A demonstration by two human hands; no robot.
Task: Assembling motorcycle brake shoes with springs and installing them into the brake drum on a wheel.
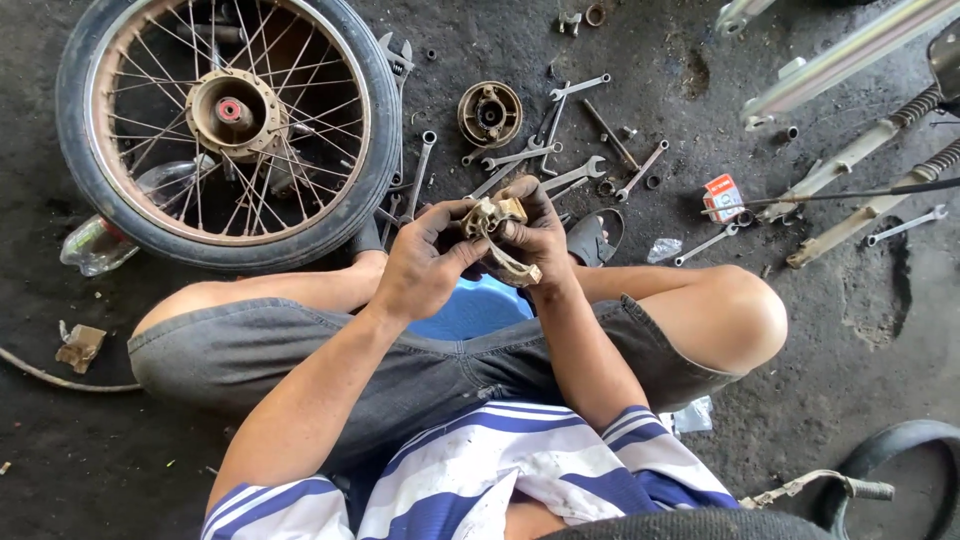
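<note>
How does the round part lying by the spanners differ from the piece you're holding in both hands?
The round drum-like part lies untouched on the dark floor; the curved metal piece is held up between the left hand and right hand. The round part is a closed circle with a dark hollow centre; the held piece looks like an open arc with a blocky end. Both are grimy, brownish metal.

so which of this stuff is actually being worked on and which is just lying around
In hand:
- brake shoe set, gripped by left hand and right hand

Lying about:
- spoked wheel
- brake drum plate
- spanners
- plastic bottle
- small red box
- shock absorbers
</note>
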